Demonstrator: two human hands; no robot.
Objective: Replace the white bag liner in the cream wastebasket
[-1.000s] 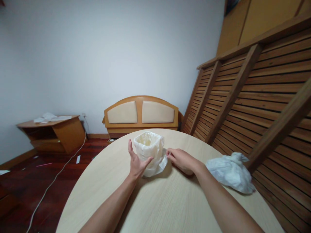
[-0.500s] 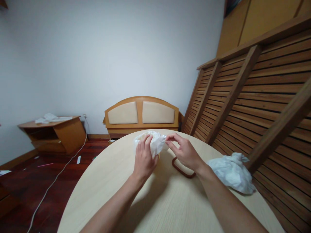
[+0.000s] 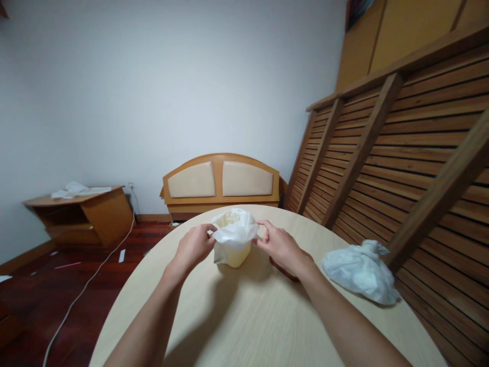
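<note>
A small pale-yellow container (image 3: 237,256) stands upright on the round table, lined with a white plastic bag (image 3: 235,232) whose edge is folded down over the rim. On its left side, my left hand (image 3: 195,243) pinches the bag's edge between thumb and fingers. At the right side my right hand (image 3: 278,244) has its index finger and thumb on the bag's edge, the other fingers curled. A brown loop-shaped piece (image 3: 284,272) lies beside the container, partly hidden under my right wrist.
The round wooden table (image 3: 244,326) carries a knotted, filled white bag (image 3: 362,270) near its right edge. Slatted wooden panels (image 3: 382,168) lean close on the right. A headboard (image 3: 219,178) stands behind the table. A low cabinet (image 3: 80,214) and a cable (image 3: 89,283) are on the left.
My left hand has moved from the top of the bag to its left side. The bag's edge now hangs lower over the rim, and more of the container shows.
</note>
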